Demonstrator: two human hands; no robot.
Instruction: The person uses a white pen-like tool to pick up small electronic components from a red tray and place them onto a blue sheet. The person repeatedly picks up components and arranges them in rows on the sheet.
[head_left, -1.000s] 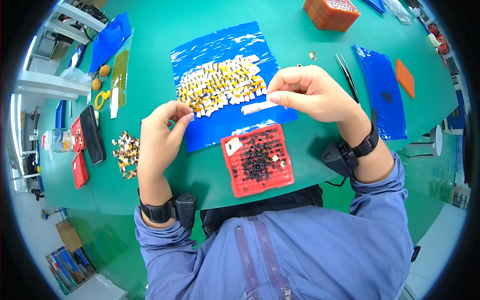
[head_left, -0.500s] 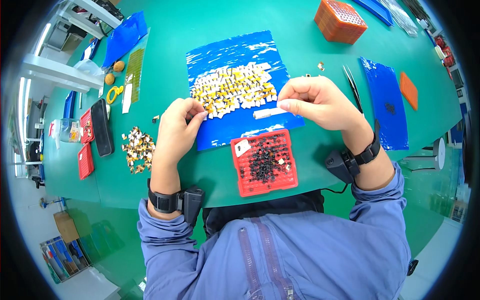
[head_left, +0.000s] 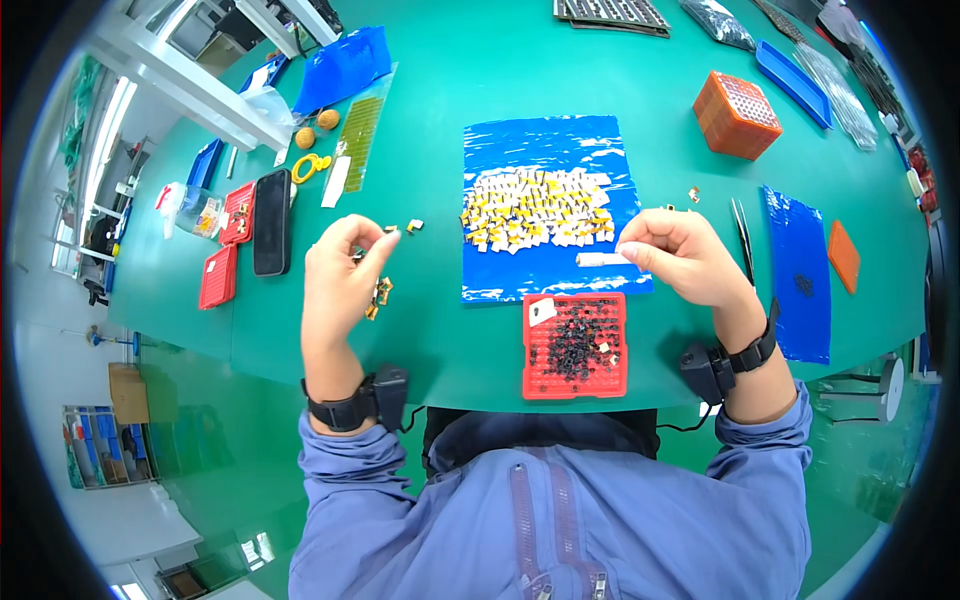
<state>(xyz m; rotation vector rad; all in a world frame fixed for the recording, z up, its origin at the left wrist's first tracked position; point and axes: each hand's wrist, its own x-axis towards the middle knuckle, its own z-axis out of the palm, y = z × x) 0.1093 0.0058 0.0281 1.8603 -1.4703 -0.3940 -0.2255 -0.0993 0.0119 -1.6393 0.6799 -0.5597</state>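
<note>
My left hand (head_left: 348, 270) is over the green table, left of the blue sheet (head_left: 540, 285), thumb and forefinger pinched together. What it pinches is too small to name. Beside its fingertips lies a small white-and-gold piece (head_left: 415, 226), and a loose heap of similar pieces (head_left: 380, 292) is partly hidden under the hand. Many white-and-yellow tabs (head_left: 535, 208) lie massed on the sheet. At the sheet's right edge my right hand (head_left: 682, 258) has its fingertips closed at the end of a white stick-like roll (head_left: 598, 260); whether it grips anything cannot be made out.
A red tray (head_left: 575, 384) of small black parts stands in front of the sheet. Tweezers (head_left: 742, 240), another blue sheet (head_left: 800, 330) and an orange block stack (head_left: 738, 118) are on the right. A black phone-like slab (head_left: 271, 222), red trays (head_left: 218, 278) and yellow scissors (head_left: 308, 168) lie left.
My left hand has moved left, from the edge of the massed tabs to the loose heap. My right hand stays near the white roll. The whole view has shifted.
</note>
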